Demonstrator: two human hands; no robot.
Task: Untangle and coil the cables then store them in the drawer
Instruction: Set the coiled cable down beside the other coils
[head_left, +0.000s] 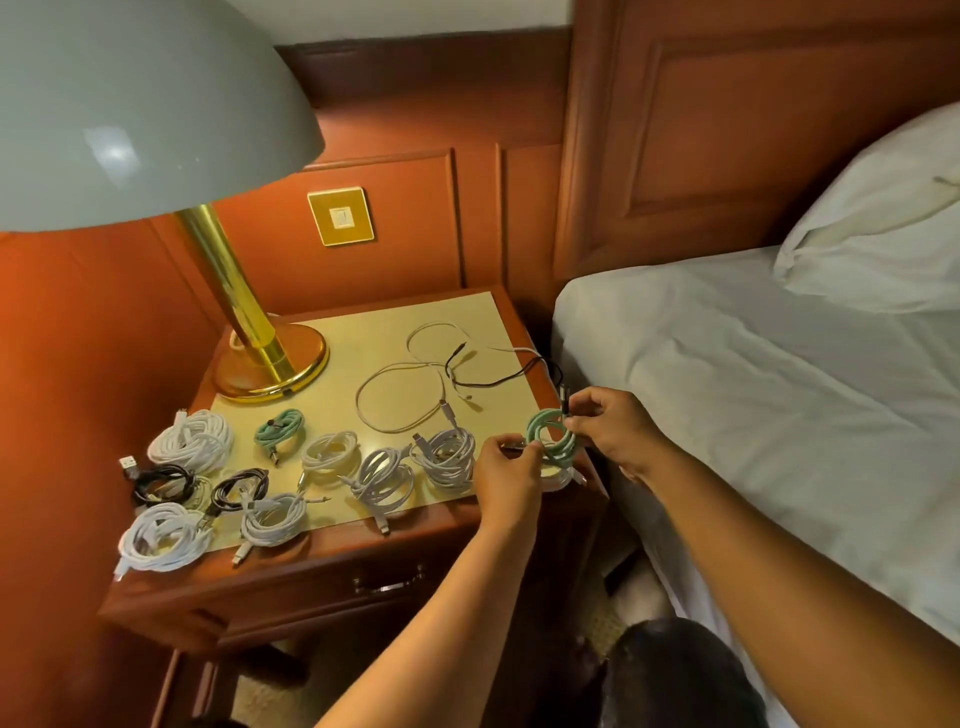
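Head view, listed near to far. Drawer (363, 579): closed, dark handle, front of nightstand (457, 525). Left hand (506, 480): fingers curled, pinching the plug end of the green cable coil (551, 434). Right hand (615, 423): fingertips pinching the same coil at its far side, held just above the nightstand's right front corner. Coiled cables (332, 483): white, black and one green, grouped along the front edge. Loose cables (447, 374): white and black, tangled, mid-top. Lamp (249, 322): brass, far left. Bed (779, 395): right.

Warm dim light — glare on lamp shade (114, 145), edges bowed.
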